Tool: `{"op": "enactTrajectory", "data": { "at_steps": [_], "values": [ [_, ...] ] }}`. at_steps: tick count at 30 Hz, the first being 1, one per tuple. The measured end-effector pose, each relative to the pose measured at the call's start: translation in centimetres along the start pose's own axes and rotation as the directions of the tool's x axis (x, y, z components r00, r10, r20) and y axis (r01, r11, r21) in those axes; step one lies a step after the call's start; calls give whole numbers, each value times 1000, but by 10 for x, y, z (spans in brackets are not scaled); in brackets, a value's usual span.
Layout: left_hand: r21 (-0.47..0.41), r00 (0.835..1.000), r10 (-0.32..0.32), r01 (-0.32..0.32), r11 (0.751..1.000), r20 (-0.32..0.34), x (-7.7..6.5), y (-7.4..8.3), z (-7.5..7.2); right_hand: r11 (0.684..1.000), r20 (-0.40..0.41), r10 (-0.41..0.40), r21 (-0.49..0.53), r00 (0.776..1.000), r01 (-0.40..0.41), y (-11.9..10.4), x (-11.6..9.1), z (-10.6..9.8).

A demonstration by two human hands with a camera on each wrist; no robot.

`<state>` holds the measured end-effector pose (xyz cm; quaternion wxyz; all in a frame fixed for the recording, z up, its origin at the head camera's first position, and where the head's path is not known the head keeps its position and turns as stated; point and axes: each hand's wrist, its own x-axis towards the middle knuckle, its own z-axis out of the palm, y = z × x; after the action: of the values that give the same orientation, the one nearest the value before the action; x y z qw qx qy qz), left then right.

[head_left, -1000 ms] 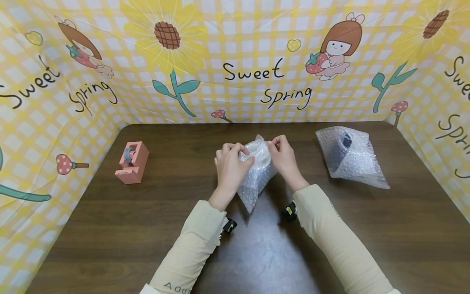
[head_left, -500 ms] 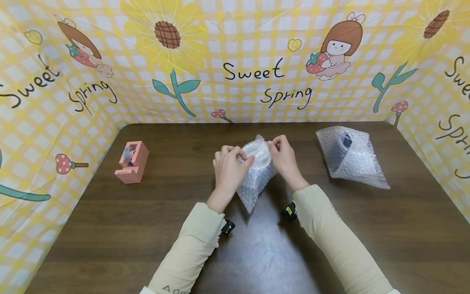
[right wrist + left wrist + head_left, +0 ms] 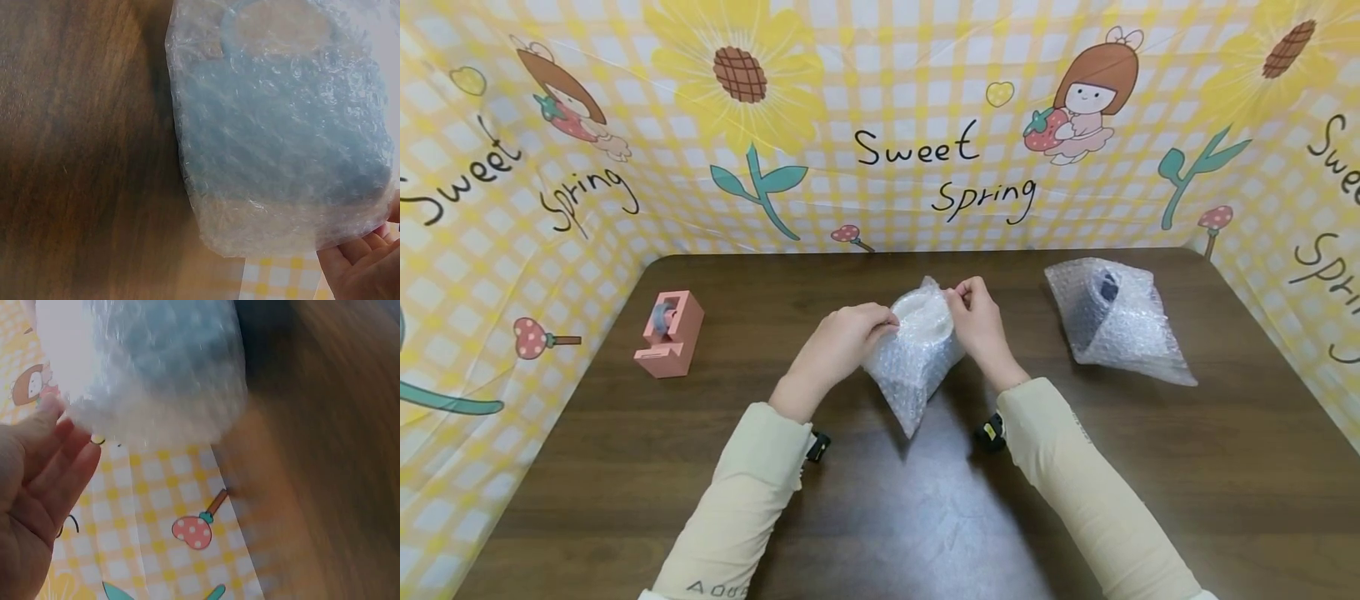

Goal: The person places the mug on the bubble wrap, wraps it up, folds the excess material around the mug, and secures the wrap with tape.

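A clear bubble-wrap bag (image 3: 908, 379) stands at the middle of the table, its pointed lower corner toward me. Through the wrap in the right wrist view shows a pale blue cup-like thing (image 3: 275, 119) with a ring-shaped handle at its side. My left hand (image 3: 844, 340) pinches the bag's upper left edge between thumb and fingertips. In the left wrist view the thumb and fingers (image 3: 78, 453) meet at a corner of the wrap. At the upper right edge, my right hand (image 3: 979, 323) pinches the bag beside its peaked tip.
On the left of the brown table (image 3: 662, 467) stands a pink tape dispenser (image 3: 672, 335) with a roll of tape. A second bubble-wrapped package (image 3: 1120, 321), holding something dark blue, lies at the right. A yellow checked cloth (image 3: 917, 225) hangs behind and at both sides.
My left hand has shifted from over the bag's top to its left edge, its forearm swinging left, uncovering more of the bag. My right hand stays at its edge.
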<state>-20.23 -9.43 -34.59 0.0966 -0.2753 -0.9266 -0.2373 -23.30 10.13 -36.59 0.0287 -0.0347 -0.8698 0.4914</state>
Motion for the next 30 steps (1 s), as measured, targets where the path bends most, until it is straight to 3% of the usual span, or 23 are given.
{"op": "enactTrajectory", "data": {
  "at_steps": [3,6,8,9,11,14,17,20,23,25,28,30],
  "values": [
    [102,991,132,-130,986,-8,-7,-2,-2,1000,-1,-3,-5,1000,3,0,0,0],
    [248,964,264,-246,937,-41,-11,-3,0,1000,-7,-7,-5,1000,6,-1,0,1],
    [318,954,291,-254,914,-76,-12,-2,2,1000,-9,-8,-2,1000,8,-1,0,2],
    [335,956,278,-233,913,-93,-11,-1,3,1000,-11,-9,-3,1000,9,-1,0,2],
    [329,970,203,-150,932,-133,-8,4,6,1000,-14,-9,-3,1000,9,0,0,2],
    [255,989,21,18,967,-148,-1,11,10,1000,-15,-5,0,1000,5,0,0,1],
    [136,979,-180,193,972,-99,7,15,12,1000,-11,3,5,1000,-2,0,0,1],
    [-71,931,-366,366,928,17,14,13,12,1000,-9,9,13,1000,-9,1,-1,1],
    [-289,879,-455,477,830,146,19,7,11,1000,-19,7,22,1000,-7,1,0,2],
    [-382,872,-443,489,784,207,22,5,10,1000,-28,4,27,1000,-3,2,-1,2],
    [-454,869,-419,494,741,262,28,7,6,1000,-38,0,29,999,1,2,-1,2],
    [-444,873,-416,488,751,256,32,11,4,1000,-44,-3,31,999,4,2,-1,2]
  ]
}}
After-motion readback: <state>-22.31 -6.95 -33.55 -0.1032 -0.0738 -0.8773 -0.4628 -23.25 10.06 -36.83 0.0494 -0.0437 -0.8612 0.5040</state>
